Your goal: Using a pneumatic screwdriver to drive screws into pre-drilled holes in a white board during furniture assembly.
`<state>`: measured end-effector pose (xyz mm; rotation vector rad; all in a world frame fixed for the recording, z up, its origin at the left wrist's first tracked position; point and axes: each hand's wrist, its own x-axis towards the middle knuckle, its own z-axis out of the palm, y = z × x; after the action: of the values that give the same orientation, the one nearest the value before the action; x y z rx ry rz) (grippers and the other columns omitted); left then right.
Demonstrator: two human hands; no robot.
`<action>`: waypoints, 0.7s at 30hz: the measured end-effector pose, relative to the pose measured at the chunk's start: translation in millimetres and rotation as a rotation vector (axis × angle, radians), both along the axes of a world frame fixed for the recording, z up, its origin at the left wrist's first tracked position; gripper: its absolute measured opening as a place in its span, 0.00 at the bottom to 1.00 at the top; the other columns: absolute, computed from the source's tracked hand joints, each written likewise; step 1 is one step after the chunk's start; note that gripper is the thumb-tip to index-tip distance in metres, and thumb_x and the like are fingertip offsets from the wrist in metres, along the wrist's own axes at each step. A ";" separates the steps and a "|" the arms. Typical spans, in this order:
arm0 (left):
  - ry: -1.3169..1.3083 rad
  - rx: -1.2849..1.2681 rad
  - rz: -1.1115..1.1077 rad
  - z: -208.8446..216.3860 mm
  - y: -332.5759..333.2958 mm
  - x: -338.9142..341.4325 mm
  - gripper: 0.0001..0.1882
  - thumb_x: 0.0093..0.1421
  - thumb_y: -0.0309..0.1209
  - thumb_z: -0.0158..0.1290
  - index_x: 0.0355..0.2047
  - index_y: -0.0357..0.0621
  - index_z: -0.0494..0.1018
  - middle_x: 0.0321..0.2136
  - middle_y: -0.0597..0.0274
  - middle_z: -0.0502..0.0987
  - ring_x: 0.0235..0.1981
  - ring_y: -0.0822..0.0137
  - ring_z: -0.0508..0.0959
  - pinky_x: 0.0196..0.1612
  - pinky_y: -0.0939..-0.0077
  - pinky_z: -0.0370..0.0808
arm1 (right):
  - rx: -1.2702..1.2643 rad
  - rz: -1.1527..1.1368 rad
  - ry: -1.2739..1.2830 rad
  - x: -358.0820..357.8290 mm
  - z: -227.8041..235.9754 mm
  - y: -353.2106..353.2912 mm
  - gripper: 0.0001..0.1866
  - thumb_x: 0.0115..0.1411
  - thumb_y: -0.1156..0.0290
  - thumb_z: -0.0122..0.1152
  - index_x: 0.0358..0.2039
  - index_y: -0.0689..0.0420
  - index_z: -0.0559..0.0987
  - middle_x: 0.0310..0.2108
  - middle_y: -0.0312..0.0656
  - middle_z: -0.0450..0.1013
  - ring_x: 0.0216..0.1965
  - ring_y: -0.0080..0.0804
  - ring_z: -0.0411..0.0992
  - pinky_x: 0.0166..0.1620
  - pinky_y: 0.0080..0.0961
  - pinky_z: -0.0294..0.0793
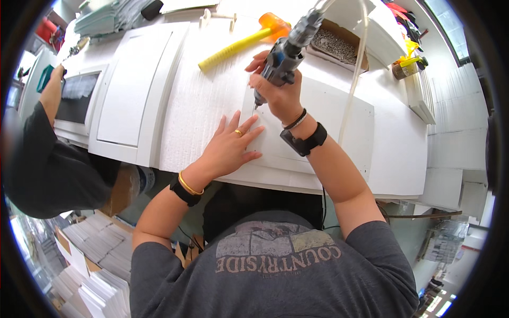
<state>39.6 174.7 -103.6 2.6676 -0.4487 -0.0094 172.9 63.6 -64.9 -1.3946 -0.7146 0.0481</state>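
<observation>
My right hand [281, 96] is wrapped round a grey and black air screwdriver [283, 59], held upright and slightly tilted, its thin bit pointing down at a flat white panel [323, 122]. My left hand [225, 151] lies on the panel's left edge, fingers spread, its fingertips close to the bit. Whether the bit touches a screw there is too small to tell. A pale, see-through hose [353, 85] runs from the tool's top across the panel's right part.
A hammer with a yellow handle [233, 50] and orange head lies beyond my hands. Farther right stands a cardboard box of small screws [335, 44]. White framed door panels [130, 87] lie to the left, where another person's arm [50, 98] reaches over the table.
</observation>
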 end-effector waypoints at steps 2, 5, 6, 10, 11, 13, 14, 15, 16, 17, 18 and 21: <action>0.167 -0.256 0.049 15.3 13.5 7.4 0.19 0.55 0.37 0.54 0.46 0.44 0.71 0.50 0.52 0.70 0.55 0.50 0.64 0.56 0.60 0.61 | 0.008 -0.008 -0.008 0.0 2.8 -0.8 0.16 0.47 0.79 0.60 0.39 0.62 0.72 0.31 0.42 0.74 0.29 0.21 0.71 0.34 0.18 0.72; -0.035 -0.685 0.388 66.2 21.0 21.8 0.17 0.54 0.35 0.56 0.42 0.41 0.73 0.44 0.54 0.74 0.45 0.60 0.74 0.47 0.70 0.70 | 0.000 0.014 0.020 -2.8 1.1 -2.5 0.18 0.47 0.76 0.62 0.40 0.62 0.72 0.31 0.42 0.74 0.30 0.21 0.71 0.34 0.18 0.72; -0.199 -0.730 0.330 81.4 18.5 26.3 0.18 0.55 0.34 0.56 0.44 0.39 0.71 0.43 0.56 0.74 0.45 0.64 0.73 0.47 0.70 0.69 | 0.044 0.036 0.008 -2.6 -1.7 -0.5 0.19 0.47 0.75 0.63 0.40 0.62 0.72 0.31 0.42 0.74 0.30 0.21 0.71 0.35 0.18 0.72; -0.487 -0.686 0.255 105.3 7.5 47.0 0.18 0.56 0.35 0.56 0.43 0.39 0.68 0.39 0.60 0.74 0.40 0.70 0.73 0.41 0.75 0.70 | 0.026 -0.006 -0.060 -6.0 3.2 0.9 0.16 0.45 0.76 0.59 0.37 0.60 0.72 0.28 0.36 0.73 0.28 0.20 0.70 0.34 0.20 0.71; -0.509 -0.677 0.261 108.0 4.2 49.5 0.17 0.56 0.35 0.56 0.41 0.39 0.68 0.37 0.61 0.73 0.38 0.71 0.72 0.39 0.77 0.70 | -0.006 -0.052 -0.106 -4.3 0.5 0.3 0.16 0.45 0.75 0.60 0.37 0.60 0.72 0.27 0.36 0.72 0.28 0.20 0.69 0.34 0.20 0.72; -0.620 -0.585 0.304 108.4 -4.4 47.9 0.13 0.56 0.36 0.57 0.32 0.39 0.68 0.29 0.62 0.73 0.30 0.72 0.72 0.32 0.80 0.69 | 0.007 -0.062 -0.076 -4.7 1.9 -0.6 0.17 0.46 0.72 0.63 0.37 0.60 0.72 0.26 0.36 0.71 0.27 0.20 0.69 0.34 0.20 0.72; -0.574 -0.462 0.324 107.9 -6.9 45.6 0.13 0.55 0.36 0.57 0.28 0.40 0.67 0.25 0.61 0.72 0.27 0.71 0.70 0.29 0.80 0.67 | 0.005 -0.059 -0.065 -4.2 2.5 -1.0 0.18 0.46 0.70 0.64 0.37 0.60 0.72 0.27 0.36 0.72 0.28 0.20 0.69 0.34 0.20 0.72; -0.528 -0.338 0.343 106.9 -8.5 43.7 0.14 0.55 0.36 0.57 0.24 0.40 0.66 0.21 0.61 0.71 0.23 0.70 0.69 0.26 0.80 0.66 | 0.005 -0.055 -0.052 -4.0 2.4 -0.1 0.18 0.46 0.69 0.65 0.37 0.60 0.72 0.27 0.37 0.72 0.28 0.20 0.69 0.34 0.20 0.72; -0.616 -0.340 0.309 105.9 -13.0 43.8 0.17 0.54 0.38 0.57 0.20 0.41 0.66 0.16 0.62 0.69 0.18 0.69 0.68 0.22 0.78 0.64 | 0.030 -0.036 -0.024 -3.9 1.2 1.1 0.17 0.47 0.70 0.65 0.37 0.60 0.72 0.29 0.36 0.73 0.29 0.21 0.70 0.34 0.21 0.72; -0.615 -0.335 0.302 106.3 -17.0 44.0 0.17 0.54 0.38 0.57 0.20 0.41 0.66 0.16 0.62 0.69 0.18 0.69 0.68 0.22 0.78 0.64 | 0.037 -0.042 -0.023 -4.2 0.3 1.8 0.17 0.47 0.70 0.65 0.37 0.60 0.72 0.29 0.36 0.73 0.29 0.21 0.70 0.34 0.21 0.72; -0.613 -0.293 0.342 108.1 -20.7 42.2 0.17 0.53 0.39 0.58 0.19 0.41 0.66 0.15 0.63 0.69 0.17 0.69 0.69 0.21 0.78 0.64 | 0.050 -0.038 0.030 -6.6 1.4 2.9 0.16 0.48 0.70 0.64 0.37 0.59 0.71 0.29 0.37 0.73 0.29 0.22 0.70 0.34 0.21 0.72; -0.619 -0.225 0.436 109.0 -28.7 42.5 0.18 0.50 0.41 0.59 0.17 0.42 0.67 0.13 0.66 0.70 0.14 0.69 0.70 0.19 0.77 0.65 | 0.052 -0.057 0.010 -10.1 0.8 7.6 0.16 0.48 0.72 0.63 0.37 0.59 0.71 0.29 0.38 0.73 0.29 0.25 0.71 0.35 0.23 0.73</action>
<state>82.1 146.0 5.4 2.4419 -0.0288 0.9512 162.8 71.2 -64.2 -1.3635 -0.6627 -0.0082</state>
